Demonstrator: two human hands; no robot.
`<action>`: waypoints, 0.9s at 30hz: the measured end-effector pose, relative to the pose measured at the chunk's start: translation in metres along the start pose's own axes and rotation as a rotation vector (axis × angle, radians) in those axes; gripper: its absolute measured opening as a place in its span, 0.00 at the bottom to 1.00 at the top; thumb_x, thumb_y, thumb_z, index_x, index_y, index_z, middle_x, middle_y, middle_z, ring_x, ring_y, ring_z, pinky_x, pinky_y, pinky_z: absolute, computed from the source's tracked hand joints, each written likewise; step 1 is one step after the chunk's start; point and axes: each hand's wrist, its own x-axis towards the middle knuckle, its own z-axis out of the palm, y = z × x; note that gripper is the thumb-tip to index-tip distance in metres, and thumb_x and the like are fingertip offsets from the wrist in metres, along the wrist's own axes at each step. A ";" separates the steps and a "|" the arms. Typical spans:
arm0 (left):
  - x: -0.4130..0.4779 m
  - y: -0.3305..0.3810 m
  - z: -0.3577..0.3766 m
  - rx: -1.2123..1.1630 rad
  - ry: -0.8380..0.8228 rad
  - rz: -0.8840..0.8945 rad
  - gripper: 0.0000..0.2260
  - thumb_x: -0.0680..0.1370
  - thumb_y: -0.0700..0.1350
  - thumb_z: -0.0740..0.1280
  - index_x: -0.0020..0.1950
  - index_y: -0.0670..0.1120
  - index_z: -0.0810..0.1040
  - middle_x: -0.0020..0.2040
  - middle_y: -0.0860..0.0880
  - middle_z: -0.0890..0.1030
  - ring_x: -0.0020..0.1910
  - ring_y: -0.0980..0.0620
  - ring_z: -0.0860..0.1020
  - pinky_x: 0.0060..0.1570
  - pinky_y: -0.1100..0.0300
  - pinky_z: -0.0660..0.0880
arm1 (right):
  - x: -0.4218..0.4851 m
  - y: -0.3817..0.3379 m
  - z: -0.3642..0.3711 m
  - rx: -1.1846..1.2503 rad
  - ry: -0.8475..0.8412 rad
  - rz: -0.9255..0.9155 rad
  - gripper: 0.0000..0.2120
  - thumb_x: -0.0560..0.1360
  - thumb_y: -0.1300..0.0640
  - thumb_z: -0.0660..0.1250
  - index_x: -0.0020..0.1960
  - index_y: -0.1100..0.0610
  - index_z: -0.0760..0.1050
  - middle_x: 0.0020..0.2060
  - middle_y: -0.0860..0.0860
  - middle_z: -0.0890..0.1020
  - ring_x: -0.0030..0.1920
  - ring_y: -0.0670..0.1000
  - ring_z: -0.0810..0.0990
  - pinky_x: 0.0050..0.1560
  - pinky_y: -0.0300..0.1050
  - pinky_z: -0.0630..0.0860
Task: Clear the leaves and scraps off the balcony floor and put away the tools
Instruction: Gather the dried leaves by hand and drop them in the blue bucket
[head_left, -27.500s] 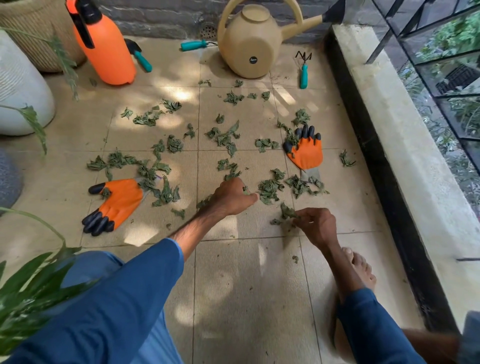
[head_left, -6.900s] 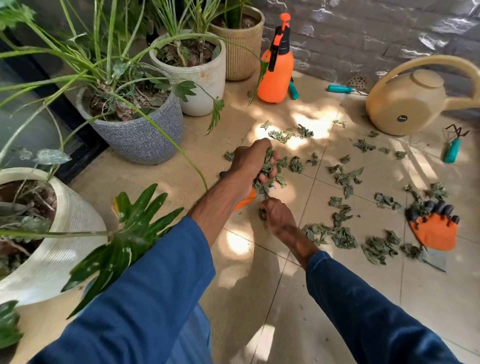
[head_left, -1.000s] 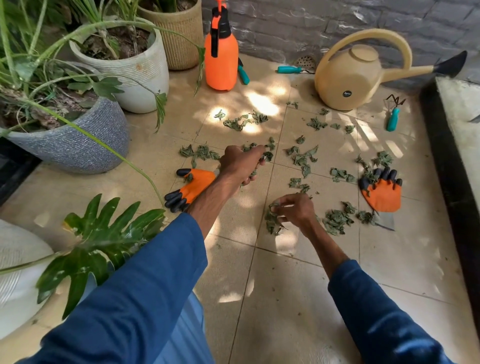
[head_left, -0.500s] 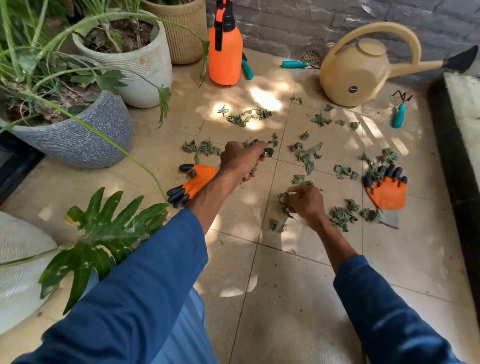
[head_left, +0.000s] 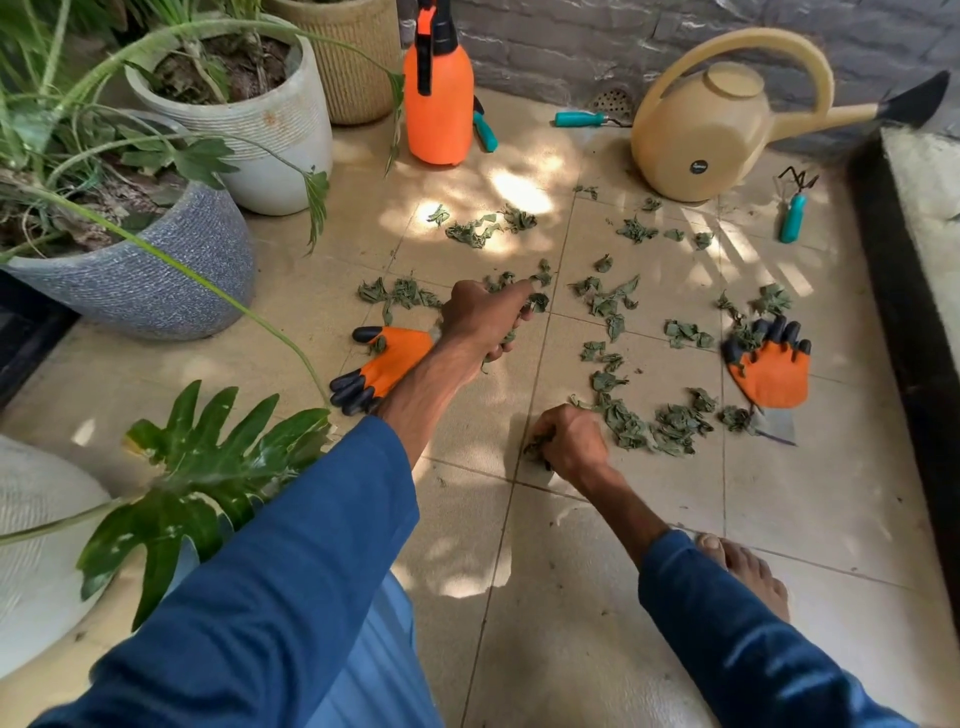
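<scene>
Dry green leaf scraps lie scattered over the beige floor tiles. My left hand hovers over the middle of the floor and grips a bunch of leaves. Lower down, my right hand rests at floor level with its fingers curled round a few scraps, just left of a heap of leaves. One orange glove lies by my left forearm, another orange glove at the right on a metal trowel blade.
An orange sprayer, a beige watering can, teal-handled tools and a small teal hand rake stand along the grey wall. Potted plants crowd the left. A raised ledge borders the right. My bare foot rests at lower right.
My right hand dropped back toward me and closed on scraps near the tile joint. My left hand stayed over the middle with its bunch of leaves. The camera tilted down slightly.
</scene>
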 end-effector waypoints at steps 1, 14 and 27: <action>0.000 0.000 0.000 0.002 0.001 -0.001 0.15 0.77 0.49 0.71 0.49 0.36 0.84 0.31 0.51 0.80 0.22 0.56 0.72 0.19 0.67 0.63 | 0.001 0.002 -0.002 0.002 0.003 0.005 0.13 0.73 0.69 0.71 0.49 0.52 0.83 0.46 0.47 0.85 0.42 0.44 0.83 0.41 0.41 0.83; 0.002 0.000 -0.001 0.010 0.006 -0.016 0.13 0.78 0.48 0.70 0.50 0.37 0.83 0.33 0.50 0.80 0.20 0.57 0.72 0.19 0.67 0.63 | -0.035 0.027 -0.069 0.690 0.041 0.169 0.13 0.67 0.68 0.77 0.50 0.68 0.82 0.43 0.58 0.87 0.42 0.56 0.87 0.36 0.43 0.83; -0.001 0.001 0.000 -0.012 -0.015 0.001 0.14 0.77 0.49 0.71 0.47 0.37 0.83 0.32 0.50 0.79 0.21 0.56 0.72 0.19 0.67 0.63 | -0.021 0.031 -0.018 0.159 0.064 0.079 0.13 0.69 0.72 0.71 0.48 0.57 0.83 0.45 0.51 0.86 0.44 0.47 0.84 0.42 0.38 0.82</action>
